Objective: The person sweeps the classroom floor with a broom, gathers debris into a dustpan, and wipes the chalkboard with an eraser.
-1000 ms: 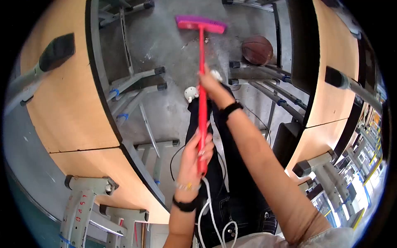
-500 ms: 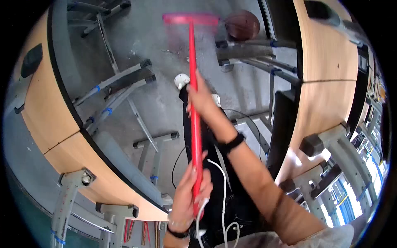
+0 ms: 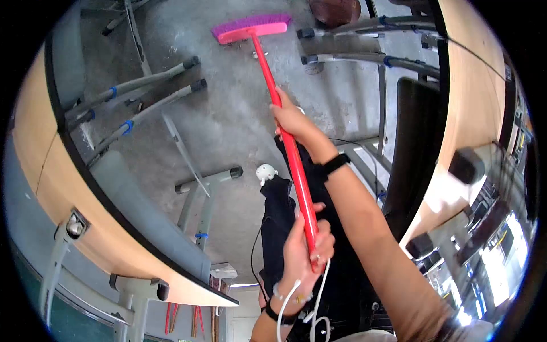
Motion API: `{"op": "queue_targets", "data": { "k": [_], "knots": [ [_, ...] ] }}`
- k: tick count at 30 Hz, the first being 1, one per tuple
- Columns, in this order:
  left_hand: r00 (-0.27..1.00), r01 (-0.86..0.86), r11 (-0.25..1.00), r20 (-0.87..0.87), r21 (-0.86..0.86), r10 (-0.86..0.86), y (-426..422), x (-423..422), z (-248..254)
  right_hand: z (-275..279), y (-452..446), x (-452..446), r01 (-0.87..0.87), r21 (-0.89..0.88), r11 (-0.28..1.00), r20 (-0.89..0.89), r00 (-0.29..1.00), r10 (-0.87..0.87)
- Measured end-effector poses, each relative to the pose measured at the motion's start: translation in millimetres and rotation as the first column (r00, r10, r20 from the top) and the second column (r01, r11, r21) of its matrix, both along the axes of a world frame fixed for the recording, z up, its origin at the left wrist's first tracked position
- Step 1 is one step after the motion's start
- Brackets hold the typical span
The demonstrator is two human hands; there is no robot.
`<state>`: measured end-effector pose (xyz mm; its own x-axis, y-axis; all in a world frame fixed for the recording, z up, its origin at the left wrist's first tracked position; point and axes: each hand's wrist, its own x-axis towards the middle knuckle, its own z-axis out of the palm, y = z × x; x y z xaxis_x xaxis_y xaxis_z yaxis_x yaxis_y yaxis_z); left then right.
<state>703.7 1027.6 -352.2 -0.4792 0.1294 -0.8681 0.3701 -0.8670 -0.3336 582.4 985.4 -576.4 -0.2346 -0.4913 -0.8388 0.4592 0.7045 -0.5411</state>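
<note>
A red-handled broom [image 3: 291,154] stretches from my lap area out over the floor. Its pink head [image 3: 250,33], with purple bristles along the far side, lies tilted near the top of the view. My right hand [image 3: 296,122] is wrapped round the middle of the handle, a black band on its wrist. Lower down, my left hand [image 3: 305,242] grips the handle close to its end. A white cord [image 3: 319,288] hangs by the left hand. Small pale debris [image 3: 259,55] lies on the floor beside the broom head.
Wooden-topped desks stand on the left [image 3: 74,199] and right [image 3: 456,159], their grey metal legs [image 3: 154,108] reaching into the aisle. A brown ball [image 3: 335,11] sits at the top by chair legs. My white shoe [image 3: 265,173] and a dark cable [image 3: 254,251] are on the floor side.
The broom head has shifted slightly left and tilted, while both hands have moved right with the handle. My feet have changed position, and the ball appears higher in view.
</note>
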Motion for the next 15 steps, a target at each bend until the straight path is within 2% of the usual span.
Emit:
{"op": "queue_targets", "data": {
  "k": [2, 4, 6, 8, 10, 11, 13, 15],
  "knots": [
    [0.995, 0.02, 0.996, -0.099, 0.087, -0.012, 23, 35, 18, 33, 28, 32, 0.005, 0.016, 1.0, 0.083, 0.997, -0.007],
    [0.999, -0.028, 0.972, -0.035, 0.234, 0.037, 54, 67, 37, 43, 67, 70, -0.092, 0.095, 0.991, 0.038, 0.995, 0.089],
    [0.996, -0.024, 0.967, -0.073, 0.255, 0.044, 77, 98, 55, 70, 103, 103, -0.127, 0.182, 0.975, 0.067, 0.991, 0.117],
    [0.992, -0.029, 0.961, -0.112, 0.276, 0.062, 108, 132, 66, 68, 145, 136, -0.11, 0.191, 0.975, 0.052, 0.993, 0.102],
    [0.993, 0.023, 0.961, -0.118, 0.277, 0.01, 136, 164, 69, 78, 174, 165, -0.1, 0.191, 0.977, 0.039, 0.995, 0.095],
    [0.989, 0.021, 0.975, -0.15, 0.219, 0.012, 152, 179, 72, 86, 178, 172, -0.095, 0.176, 0.98, 0.024, 0.995, 0.092],
    [0.988, 0.052, 0.969, -0.156, 0.24, -0.014, 146, 187, 81, 109, 166, 173, -0.091, 0.144, 0.985, -0.011, 0.996, 0.093],
    [0.976, 0.079, 0.989, -0.209, 0.121, -0.053, 142, 189, 77, 119, 149, 165, -0.069, 0.039, 0.997, -0.071, 0.995, 0.072]
  ]
}}
